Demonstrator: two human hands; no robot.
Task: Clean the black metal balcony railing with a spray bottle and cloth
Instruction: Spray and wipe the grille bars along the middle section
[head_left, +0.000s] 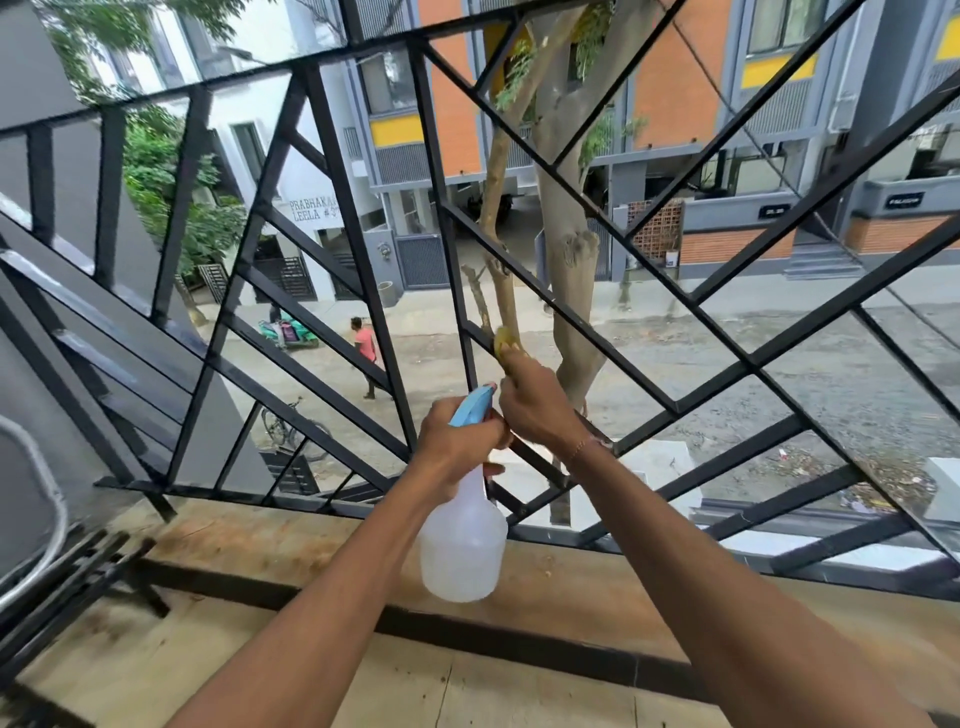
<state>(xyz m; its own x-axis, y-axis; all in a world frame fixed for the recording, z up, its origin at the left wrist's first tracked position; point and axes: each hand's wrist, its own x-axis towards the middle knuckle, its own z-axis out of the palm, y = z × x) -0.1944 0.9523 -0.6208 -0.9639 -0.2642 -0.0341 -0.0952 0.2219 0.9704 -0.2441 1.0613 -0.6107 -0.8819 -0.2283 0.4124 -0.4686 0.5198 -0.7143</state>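
— Left hand (457, 447): what was its state?

— Clamped round the neck of the bottle (462, 540), just below the blue spray head (475, 405). The bottle was translucent white and hung upright from that grip, in front of the lower part of the railing (358, 244) and just above the sill (291, 540).

— And the right hand (535, 410)?

— Fingers curled on a yellow cloth (505, 340), held against a slanting bar of the railing near its middle. Only a small part of the cloth showed past the fingertips. A thin bracelet (582, 449) sat on that wrist. Both hands were close together, the right just above and beside the spray head; whether they touched, I could not tell.

— Condition of the railing?

— Black metal, with upright and diagonal bars crossing in a geometric pattern, fixed along the sill. Sill surface was tan and stained, with a dark strip running along it.

— Anything else on the near side of the railing?

— Loose black bars (67, 587) and a curved grey tube (36, 499) lay at the railing's lower left end.

— Beyond the railing?

— A tree trunk (571, 291) directly behind the cloth, a street below, a person in a pink shirt (366, 353) walking, a parked bicycle (291, 428), and buildings opposite.
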